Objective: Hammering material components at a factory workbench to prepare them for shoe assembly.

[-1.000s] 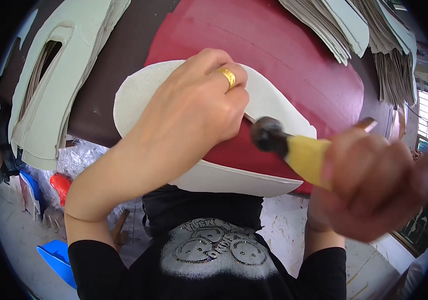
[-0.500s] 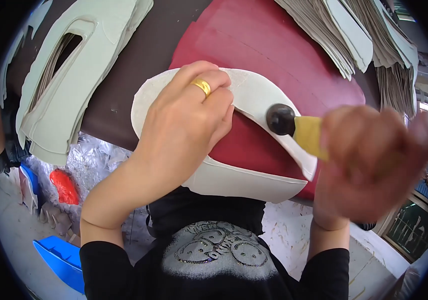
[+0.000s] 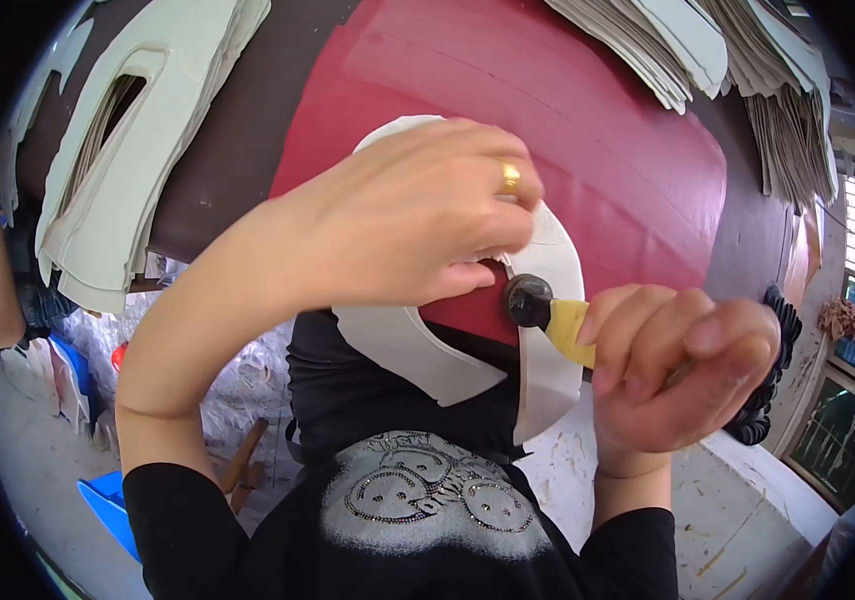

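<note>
A pale U-shaped piece, perhaps a shoe upper, curves over a red mat, its two pointed ends overhanging the near edge toward my body. My left hand, with a gold ring, lies across the bend of the U, fingers curled and pinching its inner edge. Part of the bend is hidden under that hand. My right hand is closed round the yellow handle of a hammer. Its dark round head is at the inner edge of the right arm of the U, just right of my left fingertips; whether it touches cannot be told.
A stack of pale cut pieces sits on the dark table at left. More stacks stand at the far right. Below left are clear plastic wrapping and a blue container. Another person's arm shows at the left edge.
The pale piece has turned, its ends swinging toward my body. My left hand has moved right along the bend. The hammer has come down and left with my right hand.
</note>
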